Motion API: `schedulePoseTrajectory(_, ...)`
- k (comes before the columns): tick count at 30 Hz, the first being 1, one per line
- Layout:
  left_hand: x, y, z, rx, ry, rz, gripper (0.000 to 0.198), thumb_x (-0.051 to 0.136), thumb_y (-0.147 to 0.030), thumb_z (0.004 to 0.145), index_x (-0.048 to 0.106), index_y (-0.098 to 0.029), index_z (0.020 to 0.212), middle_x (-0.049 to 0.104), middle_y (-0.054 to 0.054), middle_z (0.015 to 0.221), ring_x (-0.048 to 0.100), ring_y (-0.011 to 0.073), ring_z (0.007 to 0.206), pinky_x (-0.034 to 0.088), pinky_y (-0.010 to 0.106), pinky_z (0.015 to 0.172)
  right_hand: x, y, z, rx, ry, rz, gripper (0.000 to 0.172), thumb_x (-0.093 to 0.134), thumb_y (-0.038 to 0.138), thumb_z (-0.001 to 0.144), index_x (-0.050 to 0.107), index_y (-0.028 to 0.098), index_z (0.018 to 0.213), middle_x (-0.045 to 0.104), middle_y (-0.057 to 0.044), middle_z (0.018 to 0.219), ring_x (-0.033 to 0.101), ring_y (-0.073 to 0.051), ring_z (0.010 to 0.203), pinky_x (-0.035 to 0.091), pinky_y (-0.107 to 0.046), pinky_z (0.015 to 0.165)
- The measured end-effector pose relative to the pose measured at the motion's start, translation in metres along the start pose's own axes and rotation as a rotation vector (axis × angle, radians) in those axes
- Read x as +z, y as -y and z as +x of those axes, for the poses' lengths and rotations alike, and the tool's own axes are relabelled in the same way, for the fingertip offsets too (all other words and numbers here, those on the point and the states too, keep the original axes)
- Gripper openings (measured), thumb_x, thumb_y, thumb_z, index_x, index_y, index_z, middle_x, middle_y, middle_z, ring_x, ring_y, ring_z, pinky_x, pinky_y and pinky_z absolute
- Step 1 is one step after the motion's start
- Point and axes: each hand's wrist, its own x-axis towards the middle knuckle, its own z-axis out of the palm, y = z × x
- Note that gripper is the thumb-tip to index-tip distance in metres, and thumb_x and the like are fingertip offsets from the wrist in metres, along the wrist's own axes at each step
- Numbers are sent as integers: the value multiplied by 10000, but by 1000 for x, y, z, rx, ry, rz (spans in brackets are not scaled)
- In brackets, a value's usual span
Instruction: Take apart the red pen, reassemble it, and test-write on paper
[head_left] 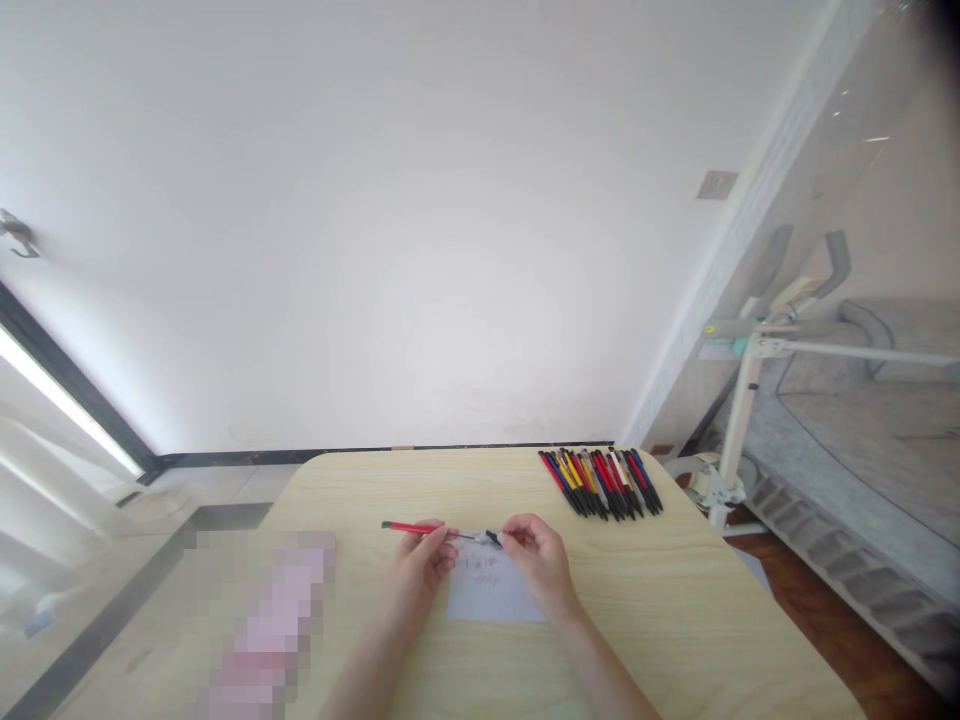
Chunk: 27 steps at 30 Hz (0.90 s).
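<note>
My left hand (421, 568) pinches a red pen barrel (411, 527) that points left, held level above the wooden table (675, 620). My right hand (538, 560) pinches the small black tip piece (493, 538) at the pen's right end. A thin refill or spring spans the short gap between barrel and tip. Both hands hover over a small white sheet of paper (491, 598) with red scribbles on it.
A row of several pens (600, 482) in red, blue, yellow and black lies at the table's far right. A blurred pink patch covers the table's left part. A white stand (739, 420) and a grey bed (862, 450) are to the right, beyond the table edge.
</note>
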Motion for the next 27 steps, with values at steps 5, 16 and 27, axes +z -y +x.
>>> schedulePoseTrajectory(5, 0, 0, 0, 3, -13, -4, 195, 686, -170, 669, 548, -140, 804, 660, 52, 739, 571, 89, 525, 458, 195, 479, -5, 2, 0, -229, -4, -429, 37, 570, 168, 721, 595, 184, 698, 581, -31, 714, 536, -182, 705, 429, -287, 652)
schedulePoseTrajectory(16, 1, -1, 2, 0, -3, -18, 209, 697, -177, 654, 550, -139, 798, 663, 47, 732, 568, 85, 511, 452, 191, 468, -3, -2, -3, -304, 56, -768, 137, 603, 77, 642, 603, 209, 680, 552, -35, 824, 512, -206, 844, 382, -326, 778)
schedulePoseTrajectory(27, 1, 0, 1, -10, 7, 4, 210, 697, -179, 658, 551, -141, 803, 669, 58, 755, 573, 85, 524, 458, 192, 483, -1, 3, -2, -297, 74, -495, 130, 635, 165, 663, 599, 198, 784, 570, -43, 843, 531, -202, 836, 422, -312, 753)
